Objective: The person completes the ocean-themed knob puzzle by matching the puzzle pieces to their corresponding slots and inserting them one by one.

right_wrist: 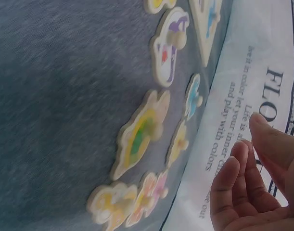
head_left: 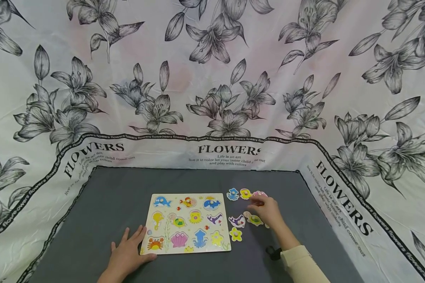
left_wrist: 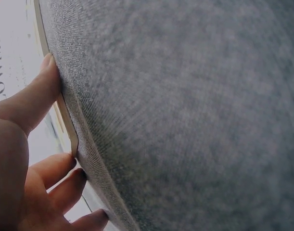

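Observation:
A white puzzle board (head_left: pixel 164 230) printed with colourful sea animals lies on the dark table. My left hand (head_left: pixel 127 251) is at its near left corner, fingers spread along the left side. In the left wrist view the thumb (left_wrist: pixel 41 89) touches the board's edge. My right hand (head_left: pixel 268 212) hovers over loose knobbed pieces right of the board, its fingers loosely bent with nothing between them. Around it lie a turtle piece (right_wrist: pixel 142 134), a purple whale piece (right_wrist: pixel 170 45), a blue squid piece (head_left: pixel 232 194), a round yellow piece (head_left: pixel 246 193) and a pink shell piece (head_left: pixel 259 193), partly hidden by the hand.
A yellow star piece (head_left: pixel 235 234) lies close to the board's right edge. More pieces, one of them a yellow and white piece (right_wrist: pixel 110 204), sit beyond the turtle in the right wrist view. Flower-printed white cloth (head_left: pixel 230 155) borders the grey tabletop (head_left: pixel 120 188).

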A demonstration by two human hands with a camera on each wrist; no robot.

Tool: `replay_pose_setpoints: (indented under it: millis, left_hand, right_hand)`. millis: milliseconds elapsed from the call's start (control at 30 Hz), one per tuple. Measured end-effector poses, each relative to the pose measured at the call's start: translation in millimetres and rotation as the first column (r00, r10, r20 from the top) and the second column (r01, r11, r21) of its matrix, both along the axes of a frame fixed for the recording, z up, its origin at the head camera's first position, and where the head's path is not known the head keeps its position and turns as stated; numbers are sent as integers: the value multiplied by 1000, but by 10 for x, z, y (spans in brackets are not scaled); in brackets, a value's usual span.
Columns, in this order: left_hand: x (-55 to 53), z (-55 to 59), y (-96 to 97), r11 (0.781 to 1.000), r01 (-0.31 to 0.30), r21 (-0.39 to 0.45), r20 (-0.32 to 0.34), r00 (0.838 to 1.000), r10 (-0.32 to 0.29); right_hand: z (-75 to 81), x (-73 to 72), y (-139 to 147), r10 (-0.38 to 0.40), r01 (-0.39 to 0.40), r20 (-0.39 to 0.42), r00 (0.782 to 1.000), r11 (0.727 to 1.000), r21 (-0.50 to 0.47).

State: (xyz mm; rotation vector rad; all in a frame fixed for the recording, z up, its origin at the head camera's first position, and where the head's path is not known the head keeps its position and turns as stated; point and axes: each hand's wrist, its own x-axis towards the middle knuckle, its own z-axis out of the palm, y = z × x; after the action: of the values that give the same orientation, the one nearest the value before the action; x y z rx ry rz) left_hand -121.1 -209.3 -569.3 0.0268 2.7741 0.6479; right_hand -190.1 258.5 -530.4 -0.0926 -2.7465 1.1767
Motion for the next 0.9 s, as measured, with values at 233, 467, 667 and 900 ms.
replay_pose_setpoints:
  millis: [233, 467, 667, 900]
  left_hand:
    - [-11, -24, -6, 1000, 0, -8, -16, 1000, 0]
    - [-6, -19, 1, 1000, -5, -7, -8, 1000, 5]
    - [-9, -29, 2, 1000, -10, -8, -5, 1000, 10]
    - [-15, -42, 0, 1000, -17, -10, 1, 1000, 17]
  right_hand:
    - [-29, 72, 133, -26, 27, 23, 999, 999, -23]
    - [-23, 129, 256, -43, 43, 9, 999, 999, -8]
    - [-11, 178, 345, -59, 59, 17, 998, 998, 20]
    - [-51, 226, 439, -57, 56, 21, 998, 998, 15]
